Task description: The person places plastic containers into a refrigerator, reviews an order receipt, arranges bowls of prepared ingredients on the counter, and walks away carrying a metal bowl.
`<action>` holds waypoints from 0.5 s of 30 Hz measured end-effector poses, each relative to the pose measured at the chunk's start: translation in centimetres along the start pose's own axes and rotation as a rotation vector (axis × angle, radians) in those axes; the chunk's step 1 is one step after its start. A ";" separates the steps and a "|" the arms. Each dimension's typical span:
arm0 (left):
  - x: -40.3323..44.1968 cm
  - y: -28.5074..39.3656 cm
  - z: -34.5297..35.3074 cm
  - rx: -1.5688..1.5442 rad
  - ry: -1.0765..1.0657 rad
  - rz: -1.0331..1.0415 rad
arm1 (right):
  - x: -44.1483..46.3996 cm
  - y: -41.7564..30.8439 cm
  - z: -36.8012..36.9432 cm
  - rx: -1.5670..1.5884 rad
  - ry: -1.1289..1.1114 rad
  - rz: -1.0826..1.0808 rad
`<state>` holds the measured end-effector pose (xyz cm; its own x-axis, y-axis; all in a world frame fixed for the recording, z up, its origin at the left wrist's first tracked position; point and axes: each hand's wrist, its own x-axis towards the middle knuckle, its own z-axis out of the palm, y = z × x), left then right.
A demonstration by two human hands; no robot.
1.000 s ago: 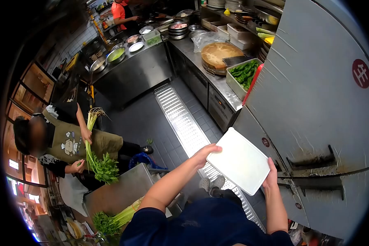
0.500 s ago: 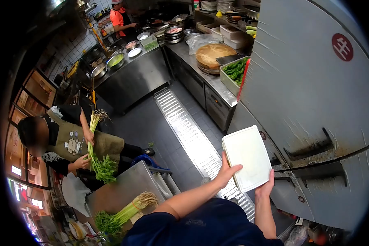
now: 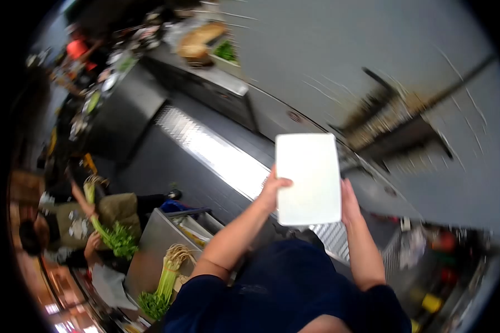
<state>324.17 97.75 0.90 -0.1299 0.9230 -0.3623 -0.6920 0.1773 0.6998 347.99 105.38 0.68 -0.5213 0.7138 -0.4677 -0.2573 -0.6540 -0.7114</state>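
Note:
A white rectangular lidded container (image 3: 309,180) is held out in front of my body, its flat lid facing up. My left hand (image 3: 271,190) grips its left side, with the thumb lying over the lid's edge. On the opposite side, my right hand (image 3: 349,201) presses against the edge, its fingers partly hidden beneath. Whatever is inside the container cannot be seen.
The grey refrigerator doors (image 3: 339,55) with dark handles stand close at the right. A metal floor grate (image 3: 205,141) runs ahead. At the left, a co-worker (image 3: 75,222) holds celery (image 3: 116,238); more celery (image 3: 166,280) lies on a steel table (image 3: 141,258). Another person (image 3: 78,50) stands far back.
My view has swung to the right, and the room looks blurred. Both hands still hold the container, which now sits straighter and further left in view. The refrigerator fills more of the upper right.

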 end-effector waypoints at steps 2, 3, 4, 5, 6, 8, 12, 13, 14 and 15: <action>0.3 -0.6 1.5 0.015 -0.051 -0.037 | -0.6 -1.8 -0.5 -0.033 0.019 0.011; 0.5 -1.2 2.0 0.035 -0.065 -0.092 | -0.9 -2.0 -1.6 -0.009 0.044 0.032; 0.7 -1.4 2.6 0.050 -0.109 -0.130 | -0.9 -2.1 -2.6 0.013 0.057 0.054; 1.0 -1.7 3.1 0.065 -0.149 -0.163 | -1.2 -2.1 -3.4 0.033 0.064 0.078; 1.7 -2.3 3.3 0.090 -0.205 -0.207 | -1.8 -2.0 -4.3 -0.026 0.071 0.073; 3.0 -3.7 3.4 0.134 -0.305 -0.284 | -3.2 -1.2 -6.6 0.077 0.144 0.127; 5.7 -6.1 5.2 0.246 -0.476 -0.459 | -6.6 1.0 -10.2 0.203 0.253 0.111; 6.5 -7.0 5.7 0.259 -0.528 -0.489 | -7.5 1.7 -10.6 0.235 0.296 0.074; 7.3 -8.0 6.3 0.272 -0.580 -0.520 | -8.3 2.3 -11.1 0.269 0.341 0.038; 7.9 -8.9 7.0 0.284 -0.634 -0.549 | -9.1 2.8 -11.5 0.300 0.386 -0.001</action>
<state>334.30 105.85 -3.92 0.6452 0.6836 -0.3412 -0.3276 0.6510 0.6847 361.39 99.92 -3.09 -0.1959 0.7179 -0.6680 -0.5106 -0.6562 -0.5556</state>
